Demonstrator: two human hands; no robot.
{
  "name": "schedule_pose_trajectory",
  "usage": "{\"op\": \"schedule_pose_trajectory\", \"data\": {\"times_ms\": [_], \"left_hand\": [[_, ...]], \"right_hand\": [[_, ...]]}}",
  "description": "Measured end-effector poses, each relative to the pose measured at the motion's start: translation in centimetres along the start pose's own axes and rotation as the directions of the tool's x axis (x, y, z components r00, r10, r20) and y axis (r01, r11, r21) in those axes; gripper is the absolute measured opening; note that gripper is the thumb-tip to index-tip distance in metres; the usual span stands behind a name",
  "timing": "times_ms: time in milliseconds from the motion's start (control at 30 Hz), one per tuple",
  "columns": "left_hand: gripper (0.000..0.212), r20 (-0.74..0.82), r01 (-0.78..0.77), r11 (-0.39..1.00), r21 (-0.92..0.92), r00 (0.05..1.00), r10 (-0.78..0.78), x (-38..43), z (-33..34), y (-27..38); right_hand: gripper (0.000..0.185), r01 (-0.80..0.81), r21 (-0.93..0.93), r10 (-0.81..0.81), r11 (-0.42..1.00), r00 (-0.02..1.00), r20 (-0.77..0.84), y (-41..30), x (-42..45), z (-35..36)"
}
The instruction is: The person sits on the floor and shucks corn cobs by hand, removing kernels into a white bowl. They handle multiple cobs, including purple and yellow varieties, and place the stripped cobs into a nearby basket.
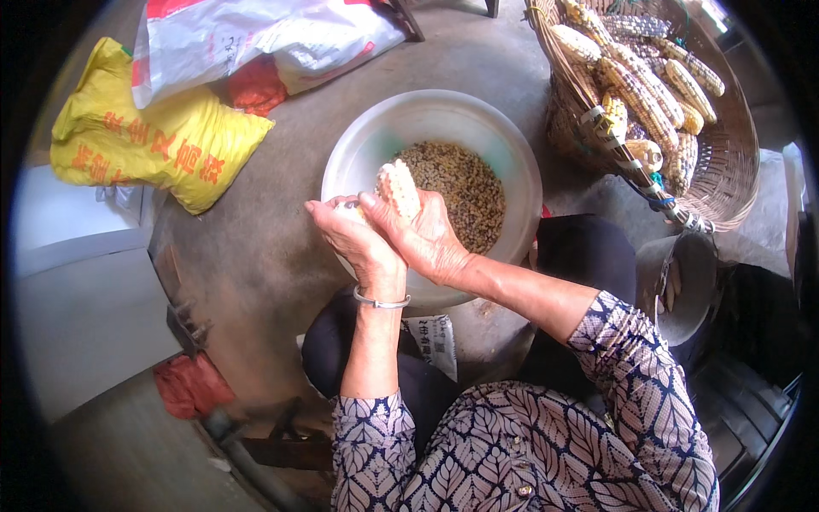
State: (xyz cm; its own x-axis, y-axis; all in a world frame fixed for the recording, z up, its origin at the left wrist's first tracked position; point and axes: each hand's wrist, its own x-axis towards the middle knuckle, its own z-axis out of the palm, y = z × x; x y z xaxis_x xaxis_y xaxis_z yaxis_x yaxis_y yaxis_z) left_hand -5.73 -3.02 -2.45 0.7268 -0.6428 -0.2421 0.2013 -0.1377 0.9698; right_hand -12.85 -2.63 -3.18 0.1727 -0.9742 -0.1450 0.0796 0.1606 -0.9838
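Note:
Both my hands meet over the near left part of a wide pale plastic basin (432,101). In my right hand (430,240) is a mostly bare corncob (398,185), its tip pointing away from me. My left hand (359,240), with a silver bangle (382,302) at the wrist, curls around an ear of corn (350,208). Only a little of that ear shows, with pale and dark kernels; my fingers hide the remainder. The hands press against each other. Loose mixed-colour corn kernels (457,185) cover the basin's bottom.
At the far right a woven basket (736,160) holds several multicoloured corn ears (640,96). Near my right knee stands a grey bucket (688,301) with cobs inside. A yellow sack (153,137) and a white sack (256,38) lie at the far left. Red cloth-like material (192,384) is low left.

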Motion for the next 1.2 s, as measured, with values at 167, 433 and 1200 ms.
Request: {"op": "schedule_pose_trajectory", "data": {"times_ms": [167,433,1200], "left_hand": [[0.049,0.068,-0.064,0.997,-0.045,0.995,0.067,-0.2,0.3,-0.7],[0.053,0.152,0.009,0.995,-0.097,0.988,0.006,0.3,0.3,-0.2],[0.054,0.253,-0.164,0.975,0.148,0.960,0.123,-2.3,1.4,-0.3]], "right_hand": [[0.037,-0.418,0.258,0.449,0.871,0.891,-0.070,1.1,1.2,0.0],[0.053,-0.373,0.241,0.355,0.896,0.928,0.114,-1.5,1.2,-2.0],[0.051,-0.232,0.044,0.222,0.972,0.963,0.153,-3.4,0.1,-3.0]]}}
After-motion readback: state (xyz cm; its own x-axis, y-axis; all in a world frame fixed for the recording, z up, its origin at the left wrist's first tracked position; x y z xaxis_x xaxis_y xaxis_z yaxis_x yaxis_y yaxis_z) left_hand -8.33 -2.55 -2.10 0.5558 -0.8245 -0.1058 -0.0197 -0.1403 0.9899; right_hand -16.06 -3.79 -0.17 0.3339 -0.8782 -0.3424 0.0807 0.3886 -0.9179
